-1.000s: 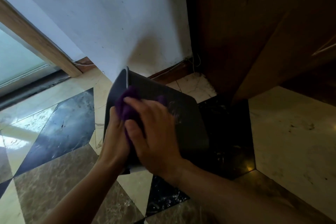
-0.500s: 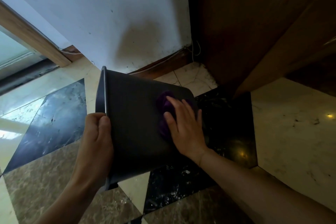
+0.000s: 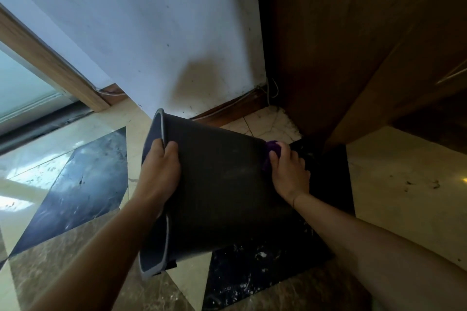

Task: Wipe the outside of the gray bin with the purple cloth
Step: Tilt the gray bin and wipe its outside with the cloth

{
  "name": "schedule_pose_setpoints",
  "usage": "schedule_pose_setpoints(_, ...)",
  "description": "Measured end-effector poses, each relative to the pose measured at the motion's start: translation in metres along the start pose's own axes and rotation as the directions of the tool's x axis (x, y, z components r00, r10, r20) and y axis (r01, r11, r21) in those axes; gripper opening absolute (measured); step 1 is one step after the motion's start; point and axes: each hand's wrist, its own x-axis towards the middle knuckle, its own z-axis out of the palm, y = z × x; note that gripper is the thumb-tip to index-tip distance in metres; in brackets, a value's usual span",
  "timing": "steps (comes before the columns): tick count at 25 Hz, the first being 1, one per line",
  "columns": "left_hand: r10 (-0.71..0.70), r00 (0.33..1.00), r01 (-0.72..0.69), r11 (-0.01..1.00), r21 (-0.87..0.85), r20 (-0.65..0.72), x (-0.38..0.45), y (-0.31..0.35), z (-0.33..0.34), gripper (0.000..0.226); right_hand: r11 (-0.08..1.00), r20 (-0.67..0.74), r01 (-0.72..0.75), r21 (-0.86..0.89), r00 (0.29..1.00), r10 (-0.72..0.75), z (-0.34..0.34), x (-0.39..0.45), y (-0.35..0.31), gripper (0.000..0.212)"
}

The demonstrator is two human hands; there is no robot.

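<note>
The gray bin point(image 3: 222, 194) lies tipped on its side over the floor, its open mouth facing left and its base pointing right. My left hand point(image 3: 160, 174) grips the rim at the bin's mouth, fingers curled over the edge. My right hand point(image 3: 289, 171) presses the purple cloth point(image 3: 271, 150) against the bin's base end at the right. Only a small bunched part of the cloth shows beside my fingers; the rest is hidden under my hand.
A white wall point(image 3: 156, 33) with a wooden skirting board point(image 3: 237, 108) rises behind the bin. A dark wooden cabinet point(image 3: 341, 45) stands at the right. The floor point(image 3: 75, 184) has glossy black, cream and brown tiles. A glass door with a wooden frame point(image 3: 50, 68) is at the left.
My right hand has slid the cloth rightward along the bin's side to its base end. My left hand has shifted up the rim, and the bin has turned further onto its side.
</note>
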Motion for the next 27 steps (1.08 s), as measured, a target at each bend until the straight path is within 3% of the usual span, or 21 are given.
schedule_pose_setpoints(3,0.049,0.999,-0.049,0.999,0.0,-0.024,-0.01,-0.003,0.004,0.025,0.942,-0.134,0.283,0.182,0.956,-0.262,-0.017,-0.028,-0.046,0.039)
schedule_pose_setpoints(6,0.191,0.979,-0.189,0.981,0.035,-0.074,-0.017,-0.004,0.009,0.041,0.736,-0.199,0.604,0.306,0.797,-0.571,-0.006,-0.088,-0.102,0.037)
schedule_pose_setpoints(7,0.188,0.979,-0.189,0.982,0.0,-0.081,-0.019,-0.005,0.011,0.045,0.71,-0.154,0.619,0.335,0.78,-0.607,0.0,-0.101,-0.11,0.039)
schedule_pose_setpoints(10,-0.017,0.996,0.006,0.993,-0.122,-0.089,-0.022,-0.005,0.011,0.06,0.757,0.047,0.569,0.323,0.789,-0.613,0.009,-0.102,-0.106,0.046)
schedule_pose_setpoints(13,-0.035,0.995,0.029,0.998,-0.057,-0.092,-0.018,-0.012,0.007,0.059,0.75,0.06,0.614,0.245,0.762,-0.644,0.017,-0.087,-0.094,0.047)
schedule_pose_setpoints(17,-0.003,0.999,0.0,0.998,-0.066,-0.037,-0.013,-0.029,-0.002,0.067,0.842,0.094,0.502,0.199,0.845,-0.526,0.026,-0.058,-0.069,0.047)
schedule_pose_setpoints(22,0.052,0.997,-0.053,0.998,-0.018,-0.05,-0.014,-0.028,0.004,0.059,0.969,0.095,0.222,0.105,0.968,-0.232,0.016,0.007,-0.009,0.047)
schedule_pose_setpoints(27,0.084,0.992,-0.081,0.996,0.044,-0.094,-0.014,-0.02,0.013,0.037,0.976,0.108,-0.065,0.206,0.993,0.044,0.011,0.036,0.03,0.045)
